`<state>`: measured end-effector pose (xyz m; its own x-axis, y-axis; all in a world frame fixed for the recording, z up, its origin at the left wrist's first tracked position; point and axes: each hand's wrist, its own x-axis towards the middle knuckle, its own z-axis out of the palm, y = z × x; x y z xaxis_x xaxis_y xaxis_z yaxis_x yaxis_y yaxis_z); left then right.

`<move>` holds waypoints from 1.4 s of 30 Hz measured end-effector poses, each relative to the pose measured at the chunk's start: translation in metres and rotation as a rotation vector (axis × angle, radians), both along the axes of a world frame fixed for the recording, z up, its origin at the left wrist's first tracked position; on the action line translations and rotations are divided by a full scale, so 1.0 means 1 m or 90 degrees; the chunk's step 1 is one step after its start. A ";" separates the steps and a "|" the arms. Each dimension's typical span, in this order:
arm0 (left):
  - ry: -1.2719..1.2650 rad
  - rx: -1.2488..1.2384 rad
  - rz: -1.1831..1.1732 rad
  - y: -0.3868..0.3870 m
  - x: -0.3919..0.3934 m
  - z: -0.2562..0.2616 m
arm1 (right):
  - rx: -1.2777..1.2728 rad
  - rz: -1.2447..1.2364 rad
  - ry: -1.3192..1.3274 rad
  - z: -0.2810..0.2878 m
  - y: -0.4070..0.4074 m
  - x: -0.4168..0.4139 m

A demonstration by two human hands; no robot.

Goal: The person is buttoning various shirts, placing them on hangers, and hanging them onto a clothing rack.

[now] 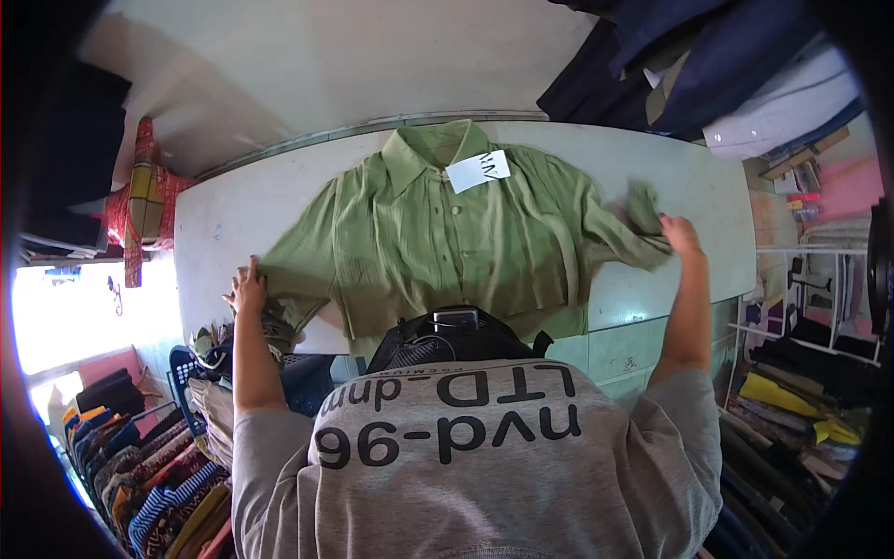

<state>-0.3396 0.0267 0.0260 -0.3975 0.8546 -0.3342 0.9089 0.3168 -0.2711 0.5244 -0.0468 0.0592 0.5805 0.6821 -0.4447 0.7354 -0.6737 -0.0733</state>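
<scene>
A green button-up shirt [419, 230] with a collar lies front side up across a white table, its hem hanging over the near edge. A white paper tag [478, 171] with printed writing hangs near its collar. My right hand [681, 235] pinches the shirt's right-side sleeve [628, 241] near the cuff; the cuff end is blurred and lifted. On the other side, my left hand [248, 286] rests with fingers spread at the edge of the left-side sleeve [297, 258]. That sleeve's lower end drops towards the table's near edge, partly hidden by my forearm.
The white table [223, 209] stands against a wall. Dark garments [705, 77] hang at the upper right. A blue plastic basket [180, 377] with clothes stands below my left arm. Racks of clothes [167, 482] line the lower left, with folded clothes [789, 398] at the right.
</scene>
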 end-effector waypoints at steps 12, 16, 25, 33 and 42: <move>0.027 0.656 -0.067 0.025 0.010 0.042 | 0.427 0.268 -0.241 -0.022 -0.026 -0.194; -0.296 0.496 -0.303 0.026 0.118 0.032 | 0.411 0.343 -0.157 -0.042 -0.011 -0.230; -0.300 0.288 -0.262 -0.018 0.170 -0.034 | 0.398 0.315 -0.146 -0.077 -0.007 -0.222; -0.349 0.332 -0.264 -0.030 0.169 -0.038 | 0.009 0.376 0.286 0.019 0.088 -0.180; -0.375 0.350 -0.238 -0.028 0.168 -0.029 | 0.724 0.645 0.455 0.451 0.225 -0.352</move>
<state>-0.1721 -0.0009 -0.0032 0.0474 0.9938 0.1001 0.9228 -0.0820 0.3765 0.1721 0.1782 0.5098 -0.3498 0.7658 0.5396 0.4152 0.6430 -0.6435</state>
